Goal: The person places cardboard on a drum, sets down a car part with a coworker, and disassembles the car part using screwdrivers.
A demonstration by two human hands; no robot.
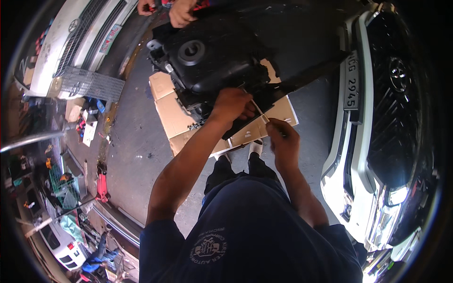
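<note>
A large black plastic housing (214, 59) with a round opening on top, like a car's heater-blower unit, rests on flattened cardboard (172, 113) on the floor. My left hand (232, 106) is at the housing's near edge, its fingers curled; what they grip is hidden. Closed round the near end of a thin pale rod (259, 110), perhaps a screwdriver, is my right hand (284, 137). The rod slants up past my left fingertips toward the housing, and its far tip cannot be made out clearly.
Another person's hands (181, 14) are at the housing's far side, near something red. A white car front (361, 141) stands close on my right, and a white vehicle (71, 42) at far left. A red floor jack (102, 186) and clutter lie left.
</note>
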